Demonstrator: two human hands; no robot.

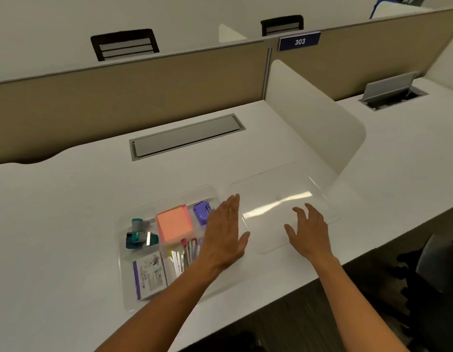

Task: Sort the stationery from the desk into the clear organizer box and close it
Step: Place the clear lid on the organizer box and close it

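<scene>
The clear organizer box (124,250) lies open on the white desk. Its compartments hold a teal tape dispenser (140,235), an orange sticky-note pad (174,223), a purple stapler (202,210), a printed packet (149,275) and several slim sticks (186,255). The clear lid (278,191) lies flat just right of the box. My left hand (224,235) hovers, fingers spread, over the box's right edge and holds nothing. My right hand (309,231) is spread over the lid's near part, empty.
A grey cable hatch (187,135) is set into the desk behind the box. A white side divider (314,118) stands to the right, a beige partition (118,97) at the back. A dark chair (436,262) sits at the lower right, beyond the desk's front edge.
</scene>
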